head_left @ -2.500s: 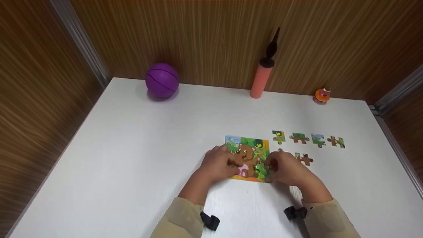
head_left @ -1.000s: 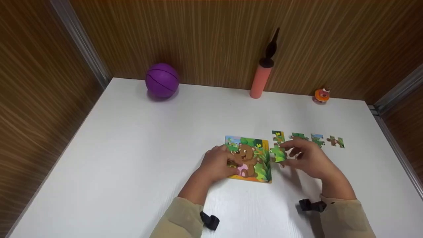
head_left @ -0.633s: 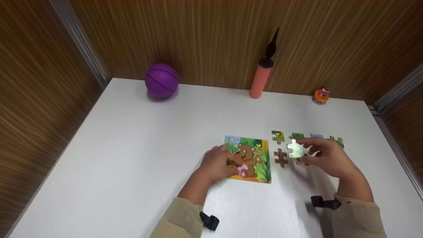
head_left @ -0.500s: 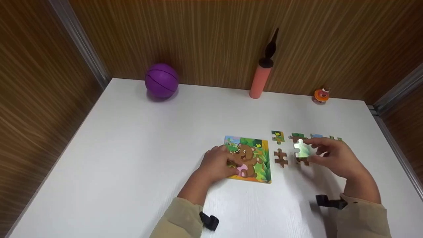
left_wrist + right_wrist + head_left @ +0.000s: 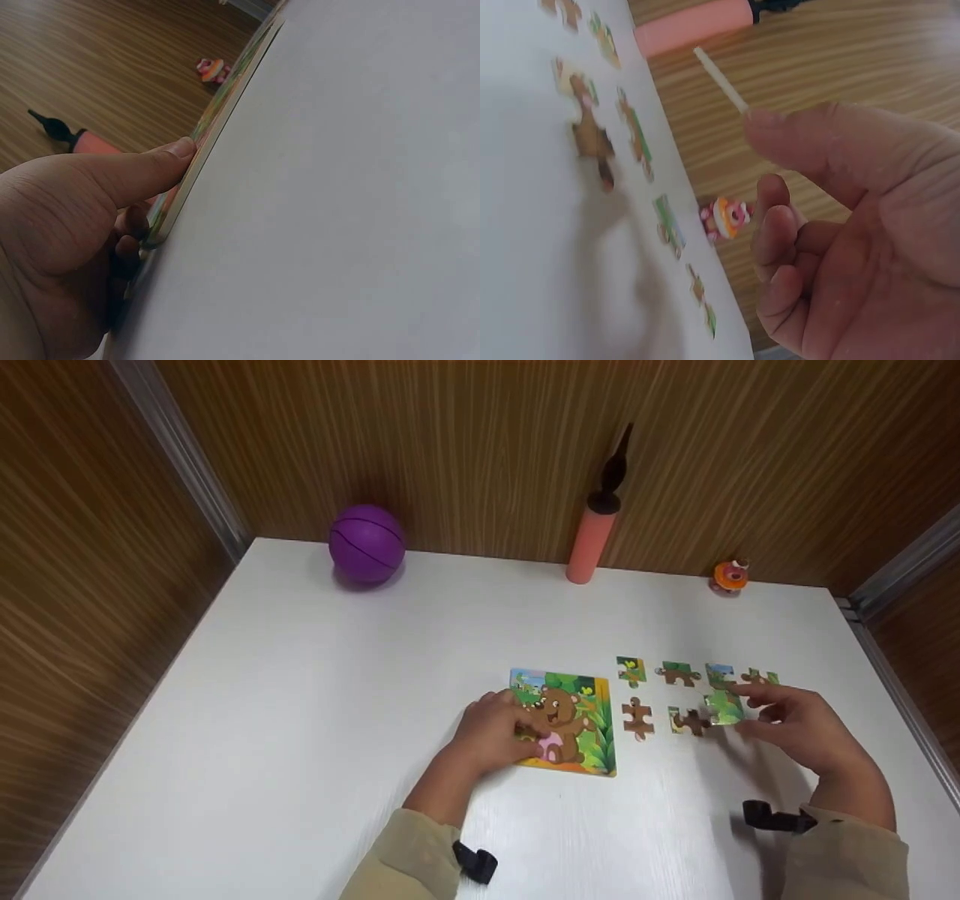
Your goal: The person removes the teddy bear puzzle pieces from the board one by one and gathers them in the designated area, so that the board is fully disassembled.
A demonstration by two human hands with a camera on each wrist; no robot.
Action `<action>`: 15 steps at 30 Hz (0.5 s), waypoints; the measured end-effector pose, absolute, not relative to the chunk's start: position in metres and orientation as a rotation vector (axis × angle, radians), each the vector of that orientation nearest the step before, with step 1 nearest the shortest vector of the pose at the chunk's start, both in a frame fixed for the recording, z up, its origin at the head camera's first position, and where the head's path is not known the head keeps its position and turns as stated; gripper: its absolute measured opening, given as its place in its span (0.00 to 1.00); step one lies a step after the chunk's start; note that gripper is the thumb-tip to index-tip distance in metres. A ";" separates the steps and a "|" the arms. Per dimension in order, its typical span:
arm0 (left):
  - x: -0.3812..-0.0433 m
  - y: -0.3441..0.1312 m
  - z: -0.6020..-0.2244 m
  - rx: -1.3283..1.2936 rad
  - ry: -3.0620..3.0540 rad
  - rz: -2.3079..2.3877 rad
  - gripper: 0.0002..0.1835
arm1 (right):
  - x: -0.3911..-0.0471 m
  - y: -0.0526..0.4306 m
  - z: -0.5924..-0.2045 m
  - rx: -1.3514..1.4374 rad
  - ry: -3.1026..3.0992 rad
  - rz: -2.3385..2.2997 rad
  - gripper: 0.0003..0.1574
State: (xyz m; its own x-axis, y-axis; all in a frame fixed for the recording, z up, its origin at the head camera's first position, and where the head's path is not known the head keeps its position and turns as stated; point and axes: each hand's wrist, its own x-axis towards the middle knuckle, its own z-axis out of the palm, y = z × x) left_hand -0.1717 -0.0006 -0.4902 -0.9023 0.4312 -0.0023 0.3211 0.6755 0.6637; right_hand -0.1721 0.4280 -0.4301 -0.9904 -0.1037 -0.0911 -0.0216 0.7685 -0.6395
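Right grip [image 5: 810,727] pinched green piece [image 5: 724,707] above worktop [image 5: 300,697], near loose pieces [image 5: 637,718]; left grip [image 5: 487,735] held board [image 5: 601,735] at its left side, thumb against edge. Since preceding views, green piece had shifted rightward, away from board, past lower loose pieces. Shift suggested piece was joining loose set, though not yet laid down.

High head, close wrist views share the table [image 5: 300,697]

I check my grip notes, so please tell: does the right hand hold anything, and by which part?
Yes, the right hand pinches a green puzzle piece by the edge nearest the palm; the opposite edge is free.
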 end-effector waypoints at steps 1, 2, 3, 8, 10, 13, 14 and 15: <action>-0.172 0.000 -0.490 0.615 2.727 1.034 0.09 | -0.172 0.430 -0.431 -0.076 2.826 -1.006 0.35; -0.172 0.000 -0.490 0.613 2.726 1.032 0.10 | -0.172 0.433 -0.432 -0.057 2.813 -0.996 0.35; -0.171 0.000 -0.490 0.609 2.724 1.033 0.10 | -0.171 0.436 -0.433 -0.043 2.801 -0.986 0.36; -0.171 -0.001 -0.489 0.601 2.716 1.032 0.10 | -0.169 0.447 -0.437 0.016 2.767 -0.933 0.38; -0.171 -0.001 -0.488 0.596 2.714 1.030 0.10 | -0.170 0.449 -0.439 0.033 2.750 -0.921 0.38; -0.171 0.000 -0.488 0.590 2.712 1.030 0.10 | -0.171 0.451 -0.442 0.048 2.727 -0.917 0.38; -0.171 0.000 -0.489 0.586 2.712 1.029 0.10 | -0.171 0.451 -0.444 0.051 2.723 -0.915 0.37; -0.171 0.000 -0.489 0.584 2.714 1.024 0.10 | -0.171 0.452 -0.445 0.055 2.721 -0.912 0.37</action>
State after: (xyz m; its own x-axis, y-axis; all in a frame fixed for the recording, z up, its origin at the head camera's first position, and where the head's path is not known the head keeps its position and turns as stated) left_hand -0.1713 0.0000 -0.4890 -0.9060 0.4221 -0.0310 0.2963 0.6849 0.6656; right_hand -0.1713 0.4521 -0.4447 -0.9628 -0.0496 -0.2657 0.1206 0.8009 -0.5865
